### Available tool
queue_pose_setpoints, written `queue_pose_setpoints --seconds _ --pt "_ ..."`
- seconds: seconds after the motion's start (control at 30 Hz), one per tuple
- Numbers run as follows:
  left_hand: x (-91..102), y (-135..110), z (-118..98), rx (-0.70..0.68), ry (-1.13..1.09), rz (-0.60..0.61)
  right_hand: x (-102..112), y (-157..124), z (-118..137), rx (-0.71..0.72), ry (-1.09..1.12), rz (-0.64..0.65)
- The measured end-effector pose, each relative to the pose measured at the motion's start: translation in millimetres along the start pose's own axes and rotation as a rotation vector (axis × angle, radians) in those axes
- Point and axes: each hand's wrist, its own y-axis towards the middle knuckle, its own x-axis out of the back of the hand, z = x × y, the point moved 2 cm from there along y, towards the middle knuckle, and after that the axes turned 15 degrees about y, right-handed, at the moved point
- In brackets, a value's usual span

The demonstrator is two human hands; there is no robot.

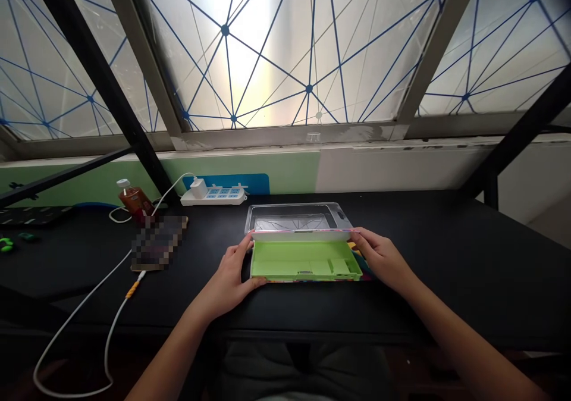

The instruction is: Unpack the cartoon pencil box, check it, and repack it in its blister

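Note:
A pencil case [294, 258] with a bright green inside lies on the black desk, its lid [298, 235] raised along the back edge. Inside are moulded compartments, the small ones toward the right end. My left hand [232, 273] grips the left end, thumb on the front corner and fingers up by the lid. With thumb and fingers, my right hand [379, 255] pinches the lid's right corner. Part of a colourful surface shows under that hand; the rest is hidden. Directly behind the lid is a clear plastic box [292, 216], its lower part covered from view.
On the left of the desk [446, 258] lie a blurred phone [159, 243] and its white cable [109, 353]. Behind it stand a bottle of reddish drink [136, 200] and a white power strip [223, 196]. A keyboard [33, 215] sits far left. Black metal posts slant up both sides.

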Motion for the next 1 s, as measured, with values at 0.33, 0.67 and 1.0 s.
queue_pose_setpoints --seconds 0.33,0.67,1.0 --pt "0.4 -3 -5 -0.001 0.031 -0.078 19 -23 -2 0.015 0.009 0.286" --pt "0.6 -1 -11 -0.065 0.044 -0.072 4 -17 -6 0.035 -0.098 0.055" --pt "-7.9 1 -12 -0.097 0.191 -0.046 -10 -6 -6 -0.043 -0.176 0.031"
